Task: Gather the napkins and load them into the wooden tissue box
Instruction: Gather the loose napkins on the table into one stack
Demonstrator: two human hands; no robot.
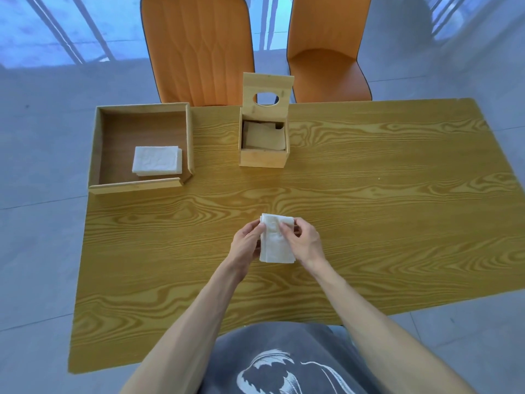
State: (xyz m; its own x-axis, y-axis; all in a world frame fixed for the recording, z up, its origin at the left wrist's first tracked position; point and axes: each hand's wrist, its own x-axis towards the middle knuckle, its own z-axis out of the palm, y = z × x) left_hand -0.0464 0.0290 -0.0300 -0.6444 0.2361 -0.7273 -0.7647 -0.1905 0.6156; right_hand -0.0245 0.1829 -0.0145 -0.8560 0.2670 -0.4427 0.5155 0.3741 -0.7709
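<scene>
A white stack of napkins [275, 245] lies on the wooden table [369, 194] near the middle front. My left hand [246, 243] grips its left edge. My right hand [301, 240] holds its right side, with fingers over the top. The wooden tissue box [264, 158] stands further back at the centre. Its lid [268, 89], with an oval hole, is swung upright, and a pale sheet shows inside the box. A second stack of white napkins [156, 160] rests in the wooden tray [136, 185] at the back left.
Two orange chairs [199, 46] [326, 52] stand behind the table's far edge. Grey tiled floor surrounds the table. My torso in a grey printed shirt is at the bottom of the view.
</scene>
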